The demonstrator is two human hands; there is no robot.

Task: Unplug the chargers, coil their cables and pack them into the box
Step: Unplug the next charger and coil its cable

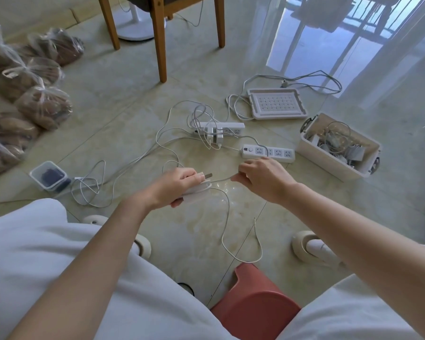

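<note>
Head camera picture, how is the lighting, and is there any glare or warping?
Head view: soft daylight, faint shadows; a window reflection glares off the floor top right; wide-angle distortion splays the chair legs; left hand gripping the charger and right hand pinching its cable are sharp.

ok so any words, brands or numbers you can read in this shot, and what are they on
No text can be read in this view.
Near power strip: small dark mark by its round button, too small to read.
Far power strip: no legible print.
Charger in the left hand: no legible print.
Cable pinched by the right hand: plain.
Box and lid: no label shows.
</note>
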